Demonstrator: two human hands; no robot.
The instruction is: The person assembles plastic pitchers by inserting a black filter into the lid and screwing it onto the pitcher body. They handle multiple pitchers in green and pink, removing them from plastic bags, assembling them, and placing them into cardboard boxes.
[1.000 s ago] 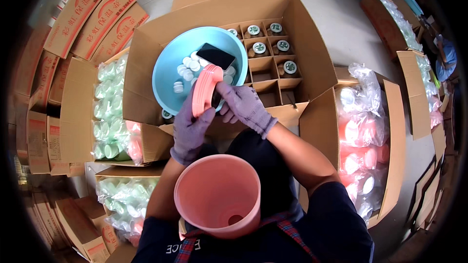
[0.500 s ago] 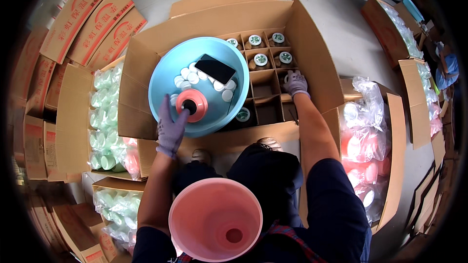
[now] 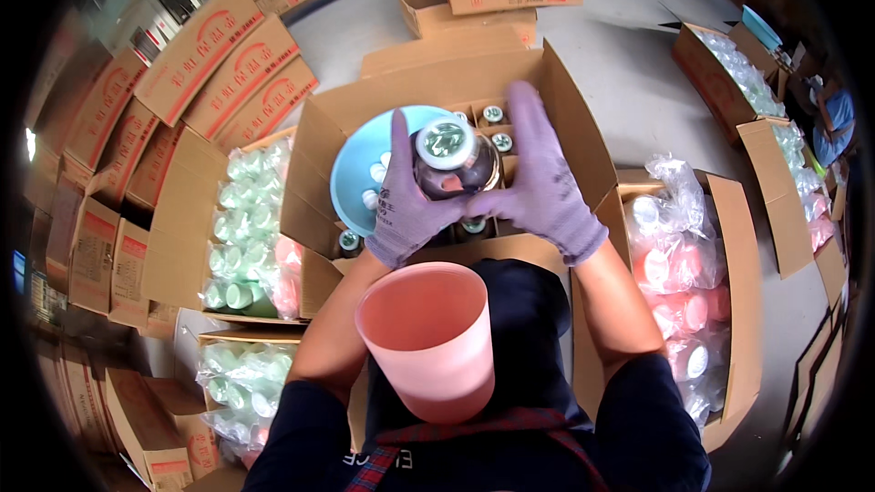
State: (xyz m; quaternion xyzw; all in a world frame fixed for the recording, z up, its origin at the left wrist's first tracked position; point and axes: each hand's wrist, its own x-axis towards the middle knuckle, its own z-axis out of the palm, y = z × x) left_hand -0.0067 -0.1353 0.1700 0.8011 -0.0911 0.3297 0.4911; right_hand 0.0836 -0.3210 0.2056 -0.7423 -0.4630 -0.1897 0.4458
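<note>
My left hand [image 3: 410, 205] and my right hand [image 3: 549, 184], both in grey-purple gloves, hold a shiny dark flask [image 3: 453, 173] between them. A white ring with a green-patterned top caps it. My fingers rise along its sides and the thumbs meet in front of it. The flask is raised above a divided cardboard box [image 3: 574, 128]. Nearer my body, a pink tapered plastic shell [image 3: 437, 355] stands tilted with its wide mouth up. Behind my left hand sits a light blue basin [image 3: 351, 164] with several white discs [image 3: 374, 184], partly hidden.
Cartons of bagged green cups [image 3: 246, 219] flank the box on the left, and a carton of bagged pink cups [image 3: 679, 282] on the right. Stacked cartons [image 3: 210, 64] rise at the far left. Another person [image 3: 831, 123] is at the far right edge.
My right hand has left the box compartment and my left hand the pink ring piece in the basin. Both now hold the flask up before me. The pink shell leans differently.
</note>
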